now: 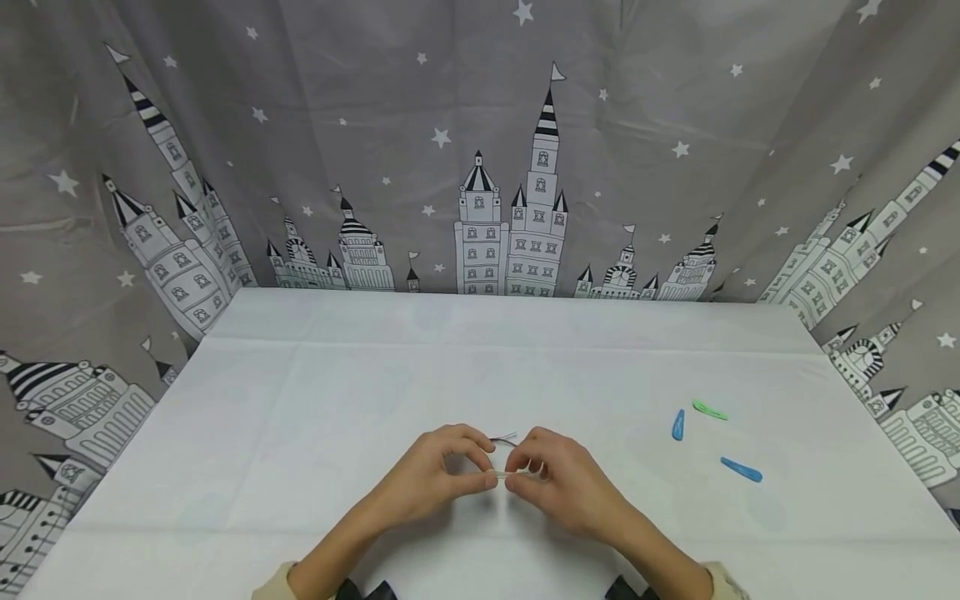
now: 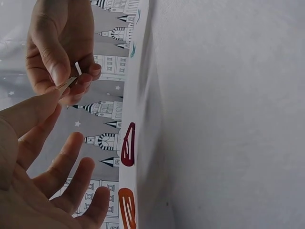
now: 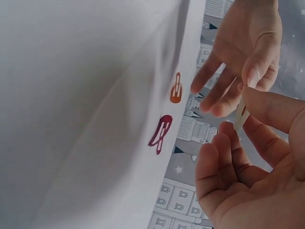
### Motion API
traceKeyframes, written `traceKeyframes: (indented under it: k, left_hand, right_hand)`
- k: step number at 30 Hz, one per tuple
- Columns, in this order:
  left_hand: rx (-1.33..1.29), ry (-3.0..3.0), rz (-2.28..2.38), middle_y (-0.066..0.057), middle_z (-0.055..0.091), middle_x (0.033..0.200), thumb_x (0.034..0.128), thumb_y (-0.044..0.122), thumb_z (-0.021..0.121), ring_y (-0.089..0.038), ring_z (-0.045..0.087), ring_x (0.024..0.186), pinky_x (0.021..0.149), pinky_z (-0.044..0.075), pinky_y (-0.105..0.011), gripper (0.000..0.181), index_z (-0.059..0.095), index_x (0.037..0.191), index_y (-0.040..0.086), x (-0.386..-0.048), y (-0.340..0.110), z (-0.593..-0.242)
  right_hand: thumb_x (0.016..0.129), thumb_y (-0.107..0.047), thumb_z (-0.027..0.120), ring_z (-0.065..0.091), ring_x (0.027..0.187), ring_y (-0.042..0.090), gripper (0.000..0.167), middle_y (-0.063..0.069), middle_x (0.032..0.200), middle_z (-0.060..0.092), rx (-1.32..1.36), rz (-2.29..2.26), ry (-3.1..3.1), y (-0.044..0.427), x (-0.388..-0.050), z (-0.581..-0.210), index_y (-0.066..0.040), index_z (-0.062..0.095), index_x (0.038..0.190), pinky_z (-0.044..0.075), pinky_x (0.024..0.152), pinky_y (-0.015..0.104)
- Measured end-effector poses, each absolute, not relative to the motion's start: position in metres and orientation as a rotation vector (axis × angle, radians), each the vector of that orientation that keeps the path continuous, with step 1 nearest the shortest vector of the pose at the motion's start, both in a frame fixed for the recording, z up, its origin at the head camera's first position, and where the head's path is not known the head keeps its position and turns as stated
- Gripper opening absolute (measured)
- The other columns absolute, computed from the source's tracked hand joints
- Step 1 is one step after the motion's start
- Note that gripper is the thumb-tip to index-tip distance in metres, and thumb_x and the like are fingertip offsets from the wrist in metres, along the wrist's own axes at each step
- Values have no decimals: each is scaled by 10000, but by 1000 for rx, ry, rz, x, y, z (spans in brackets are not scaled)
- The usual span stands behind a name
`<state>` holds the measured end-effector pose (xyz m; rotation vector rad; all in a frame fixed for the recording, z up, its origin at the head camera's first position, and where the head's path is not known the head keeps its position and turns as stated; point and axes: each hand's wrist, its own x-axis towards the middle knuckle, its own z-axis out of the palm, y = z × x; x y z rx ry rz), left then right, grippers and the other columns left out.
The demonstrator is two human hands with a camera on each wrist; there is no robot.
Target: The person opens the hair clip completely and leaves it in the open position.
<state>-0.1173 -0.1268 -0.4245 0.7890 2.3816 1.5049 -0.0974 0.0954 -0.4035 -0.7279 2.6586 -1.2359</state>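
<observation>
Pale hair clip (image 1: 501,474) hangs between the fingertips of both hands, above the white table. My left hand (image 1: 442,467) pinches one end with thumb and index finger; its other fingers are spread in the left wrist view. Opposite it, my right hand (image 1: 562,479) pinches the other end. The right wrist view shows the pale clip (image 3: 242,112) stretching between the two hands, its ends hidden by fingers. Beyond the fingertips in the head view, a thin dark and pale piece (image 1: 504,440) shows, partly hidden; its kind cannot be made out.
On the right of the white table (image 1: 375,375) lie two blue hair clips (image 1: 678,425) and a green hair clip (image 1: 709,410). The left wrist view shows a maroon hair clip (image 2: 128,145) and an orange hair clip (image 2: 127,210) on the tabletop. Castle-print grey curtain (image 1: 360,125) surrounds the table.
</observation>
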Motion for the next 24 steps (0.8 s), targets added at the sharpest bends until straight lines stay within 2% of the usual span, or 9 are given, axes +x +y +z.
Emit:
traceKeyframes:
  k: [6,13,18,24]
  left_hand:
    - [784,2386,1544,-24,670,1115,875,254,771,-222,571,1127,1009,384,-540,92,748,853,167,-120,-129,-428]
    - [787,2436,1507,-21,673,1118,870,285,775,-224,566,1129,1021,380,-550,96,752,852,194,-121,-129,-430]
    - [795,2456,1499,-23,672,1120,872,291,771,-236,571,1127,1019,388,-568,114,750,857,180,-120,-129,-429]
    - [793,2461,1515,-4,678,1098,869,279,775,-201,583,1102,1006,403,-511,78,740,842,215,-119,-128,-429]
  right_hand:
    - [885,-149,743,552,824,118,31,-140,851,579,-683,-1249,2664,101,-97,-409,-141,714,889,493,693,271]
    - [882,-134,746,537,803,104,141,-138,833,568,-669,-1285,2682,101,-97,-413,-213,656,806,484,679,263]
    - [884,-137,741,537,803,110,148,-133,836,567,-667,-1319,2682,100,-97,-415,-215,645,802,485,678,265]
    - [881,-148,748,546,813,127,151,-126,837,572,-676,-1377,2661,97,-97,-416,-208,639,795,492,680,269]
